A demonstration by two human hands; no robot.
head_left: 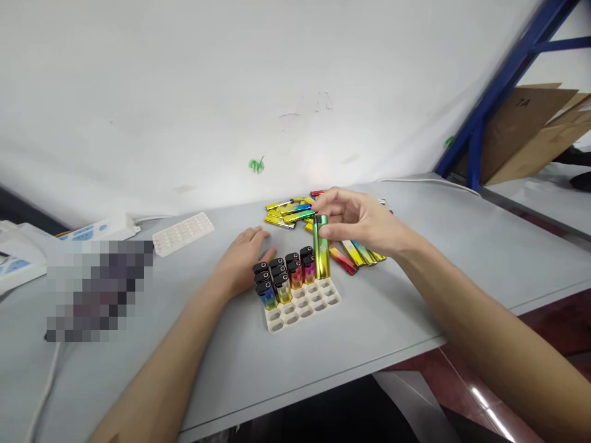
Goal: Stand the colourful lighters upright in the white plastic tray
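Head cam: my right hand [357, 218] pinching a green-gold lighter [322, 252] at the tray's [299, 312] far right corner.
Can't tell if they touch. Standing lighters [283, 290] partly block my left hand [241, 258], grip unclear.

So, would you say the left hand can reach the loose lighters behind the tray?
Probably yes: the left hand lies beside the tray, near the closest loose lighters, with nothing visible in between.

off-white tray [298, 307]: flat, part-filled with black-capped lighters [296, 275] | green-gold lighter [322, 255]: upright, at tray's far-right corner
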